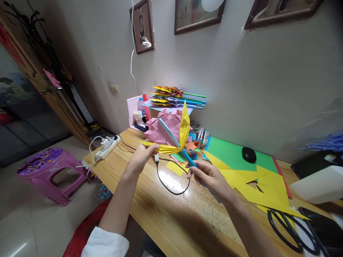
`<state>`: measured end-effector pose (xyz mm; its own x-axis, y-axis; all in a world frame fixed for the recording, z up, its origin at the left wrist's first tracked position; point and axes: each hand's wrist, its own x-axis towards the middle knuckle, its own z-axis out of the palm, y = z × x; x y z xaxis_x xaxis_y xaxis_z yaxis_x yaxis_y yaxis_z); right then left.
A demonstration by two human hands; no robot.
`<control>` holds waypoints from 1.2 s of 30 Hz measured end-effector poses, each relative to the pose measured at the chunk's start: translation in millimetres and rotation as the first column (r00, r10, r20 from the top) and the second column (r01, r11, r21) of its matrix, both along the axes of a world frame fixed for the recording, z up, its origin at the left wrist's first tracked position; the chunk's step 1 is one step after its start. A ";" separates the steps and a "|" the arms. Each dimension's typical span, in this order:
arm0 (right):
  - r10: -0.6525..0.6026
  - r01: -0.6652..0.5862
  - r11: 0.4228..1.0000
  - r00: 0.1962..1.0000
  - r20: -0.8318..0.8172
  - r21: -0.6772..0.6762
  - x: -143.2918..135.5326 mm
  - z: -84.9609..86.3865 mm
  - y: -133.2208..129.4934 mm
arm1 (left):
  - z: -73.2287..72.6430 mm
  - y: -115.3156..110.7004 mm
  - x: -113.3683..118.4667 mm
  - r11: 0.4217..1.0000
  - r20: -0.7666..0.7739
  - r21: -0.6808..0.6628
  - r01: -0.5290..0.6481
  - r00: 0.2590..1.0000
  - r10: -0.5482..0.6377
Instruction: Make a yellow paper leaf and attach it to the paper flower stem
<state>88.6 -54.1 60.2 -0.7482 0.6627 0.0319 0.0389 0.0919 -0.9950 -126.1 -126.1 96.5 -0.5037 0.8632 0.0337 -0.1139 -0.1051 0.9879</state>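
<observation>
Above the wooden table I hold up a blue paper stick [188, 158] with folded yellow paper [184, 125] fixed near its upper part. One yellow piece points up; another spreads out to the left, where my left hand [144, 154] pinches its end. Past the yellow paper the stick's upper end, pale blue, slants up to the left. Closed around the lower stick is my right hand [205, 174], and the stick's bottom end shows below it. Behind the stick stand pink folded paper shapes [158, 128].
Yellow paper sheets [270, 191] and a green sheet [222, 153] with a black mouse [249, 154] lie right. Black-handled scissors [284, 230] rest near the front right. A power strip [108, 148] sits at the left edge; a black cable [171, 193] loops mid-table. Stacked paper crafts [167, 96] stand behind.
</observation>
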 end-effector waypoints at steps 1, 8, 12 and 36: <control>0.000 0.000 1.000 1.000 0.001 0.001 0.1 0.4 -0.1 | 0.5 0.0 0.2 1.000 -0.006 -0.001 -0.006 1.000 0.006; -0.011 0.011 1.000 1.000 0.003 -0.001 1.6 0.5 1.8 | 4.2 -3.1 -0.3 0.999 0.001 0.015 0.047 0.999 -0.047; -0.004 0.004 1.000 1.000 -0.007 -0.010 2.9 1.2 2.2 | 4.3 -6.8 -3.2 0.997 0.032 0.032 0.067 0.997 -0.068; -0.064 0.042 0.991 0.984 -0.167 -0.129 -12.5 -7.7 -9.2 | -37.1 16.8 65.4 0.973 -0.106 -0.013 0.228 0.968 -0.229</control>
<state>76.0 -63.3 52.5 -0.7027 0.7080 0.0703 -0.1304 -0.0310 -0.9910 -60.6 -109.3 59.4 -0.2867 0.9550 0.0757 -0.0293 -0.0877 0.9957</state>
